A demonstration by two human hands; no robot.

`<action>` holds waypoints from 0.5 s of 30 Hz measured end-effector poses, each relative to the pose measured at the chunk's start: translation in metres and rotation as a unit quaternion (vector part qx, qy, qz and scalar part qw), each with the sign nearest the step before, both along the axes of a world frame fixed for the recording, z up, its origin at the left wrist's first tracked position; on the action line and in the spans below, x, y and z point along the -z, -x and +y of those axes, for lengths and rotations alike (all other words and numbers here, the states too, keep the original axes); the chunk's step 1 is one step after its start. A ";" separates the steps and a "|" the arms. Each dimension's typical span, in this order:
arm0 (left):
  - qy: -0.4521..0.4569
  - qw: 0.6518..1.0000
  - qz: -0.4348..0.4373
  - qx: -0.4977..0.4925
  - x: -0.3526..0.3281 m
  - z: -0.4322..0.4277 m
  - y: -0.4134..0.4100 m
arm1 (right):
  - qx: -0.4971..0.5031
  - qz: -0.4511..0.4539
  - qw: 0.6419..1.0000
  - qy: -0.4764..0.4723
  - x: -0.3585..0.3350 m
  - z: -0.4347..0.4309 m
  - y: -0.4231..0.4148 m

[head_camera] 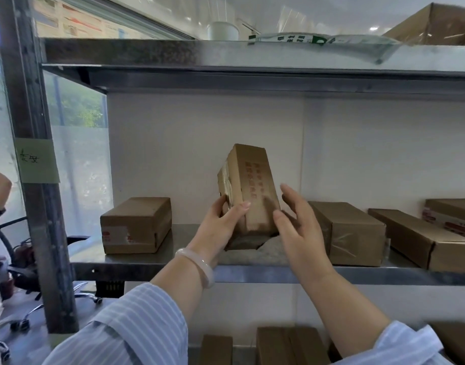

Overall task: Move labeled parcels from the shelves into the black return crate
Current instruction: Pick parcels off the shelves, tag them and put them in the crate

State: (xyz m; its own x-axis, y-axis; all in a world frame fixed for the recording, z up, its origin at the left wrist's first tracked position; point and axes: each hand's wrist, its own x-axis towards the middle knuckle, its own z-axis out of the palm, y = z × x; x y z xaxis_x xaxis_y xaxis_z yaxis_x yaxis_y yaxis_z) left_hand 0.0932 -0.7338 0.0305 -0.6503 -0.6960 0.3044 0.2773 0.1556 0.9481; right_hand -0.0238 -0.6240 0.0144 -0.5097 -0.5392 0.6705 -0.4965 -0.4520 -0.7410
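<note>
A brown cardboard parcel (249, 185) with red print stands tilted on end over the middle of the steel shelf (147, 267). My left hand (221, 222) grips its lower left side, thumb on the front face. My right hand (297, 222) is at its lower right edge with fingers spread, touching or nearly touching it. More parcels lie flat on the shelf: one at the left (136, 225), one just right of my hands (349, 233), two further right (421, 238) (452, 214). The black return crate is not in view.
A steel upright post (34, 154) with a green handwritten tag frames the left. The upper shelf (226, 54) holds a white cup, a bag and an open carton. More boxes (289, 346) sit on the shelf below. Office chairs and another person's arm are at the far left.
</note>
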 end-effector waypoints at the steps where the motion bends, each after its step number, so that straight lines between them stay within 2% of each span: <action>1: -0.014 1.000 0.007 0.009 0.000 0.001 0.000 | -0.017 -0.044 0.999 -0.008 -0.003 -0.001 0.000; 2: -0.023 1.000 0.010 0.017 0.001 0.002 0.000 | -0.035 -0.069 0.996 -0.032 -0.005 -0.002 0.001; 5: -0.030 0.999 -0.002 0.039 0.004 0.005 0.002 | -0.064 -0.066 0.990 -0.104 -0.001 -0.006 0.002; 8: -0.010 0.998 -0.012 0.053 0.003 0.009 0.004 | -0.057 -0.060 0.992 -0.094 0.005 -0.011 0.003; 15: 0.173 0.981 -0.032 -0.078 0.003 0.006 0.010 | -0.031 0.006 0.996 -0.088 0.009 -0.013 0.007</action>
State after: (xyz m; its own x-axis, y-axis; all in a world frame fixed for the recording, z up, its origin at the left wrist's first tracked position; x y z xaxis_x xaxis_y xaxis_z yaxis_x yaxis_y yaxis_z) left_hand 0.0836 -0.7273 0.0277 -0.5701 -0.6504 0.5020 0.1668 0.5066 0.8459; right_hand -0.0310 -0.6367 0.0057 -0.4643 -0.6793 0.5683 -0.4814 -0.3451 -0.8057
